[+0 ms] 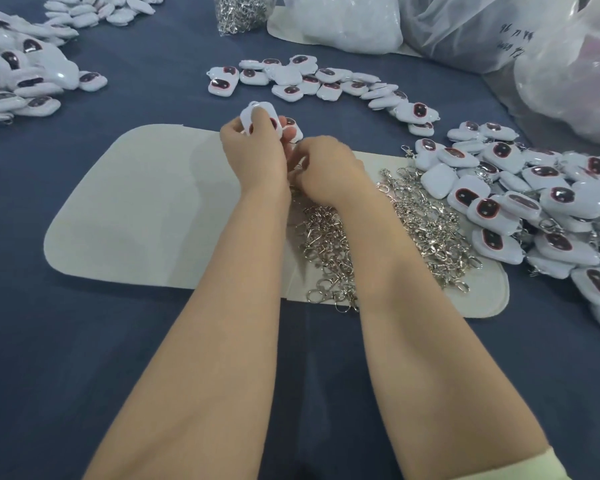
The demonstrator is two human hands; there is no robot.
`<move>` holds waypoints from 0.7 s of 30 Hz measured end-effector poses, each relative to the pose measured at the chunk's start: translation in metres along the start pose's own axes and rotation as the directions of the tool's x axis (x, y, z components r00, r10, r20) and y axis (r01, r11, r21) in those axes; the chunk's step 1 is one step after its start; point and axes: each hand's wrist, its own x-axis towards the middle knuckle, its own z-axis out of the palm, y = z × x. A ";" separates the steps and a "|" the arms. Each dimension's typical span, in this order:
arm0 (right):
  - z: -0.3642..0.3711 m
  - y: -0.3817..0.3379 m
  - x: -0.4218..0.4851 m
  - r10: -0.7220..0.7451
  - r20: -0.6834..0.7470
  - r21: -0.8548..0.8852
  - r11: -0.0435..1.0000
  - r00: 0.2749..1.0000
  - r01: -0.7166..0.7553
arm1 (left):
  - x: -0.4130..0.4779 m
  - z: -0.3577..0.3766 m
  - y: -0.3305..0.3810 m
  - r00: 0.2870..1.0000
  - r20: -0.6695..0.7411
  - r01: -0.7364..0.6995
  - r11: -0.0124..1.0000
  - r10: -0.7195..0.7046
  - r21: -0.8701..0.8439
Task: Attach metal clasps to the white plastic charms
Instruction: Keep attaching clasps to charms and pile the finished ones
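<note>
Your left hand (253,147) is raised over the far edge of a pale mat (136,209) and grips one white charm (257,114), fingers curled round it, its small loop pointing away from you. A second charm (293,128) shows just behind those fingers; whether you hold it too cannot be told.

Your right hand (326,168) sits just beside the left, nearly touching it, back towards the camera and fingers curled under. What those fingers pinch is hidden, so its grip cannot be told.

Below both hands, a loose heap of silver clasps (420,220) lies on the right half of the mat, partly under your forearms.

The mat rests on a dark blue cloth (84,341). To your right, a big pile of charms (534,209) spills onto the mat's edge, some with clasps on them. Further away, a curved row of charms (309,81) lies on the cloth. At far left sits another pile (21,74).

At the far edge stand a clear bag of clasps (239,12) and several plastic bags (499,29).
</note>
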 end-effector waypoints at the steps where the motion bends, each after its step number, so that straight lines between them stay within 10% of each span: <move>1: -0.001 0.001 0.000 0.011 -0.010 0.006 1.000 1.000 -0.011 | 0.000 0.000 0.000 1.000 0.006 -0.009 1.000 0.009 0.020; 10: 0.000 0.014 0.006 0.059 -0.088 -0.050 0.997 0.994 -0.063 | -0.007 0.004 -0.008 0.988 0.155 -0.045 0.985 0.019 0.165; 14: -0.006 0.023 0.006 0.179 -0.321 0.359 0.932 0.930 -0.055 | -0.010 0.006 -0.011 0.974 0.216 -0.122 0.960 0.067 0.254; 21: -0.021 0.028 0.003 0.344 -0.057 0.994 0.108 0.937 0.021 | -0.013 0.005 -0.016 0.907 0.410 -0.321 0.795 0.101 0.514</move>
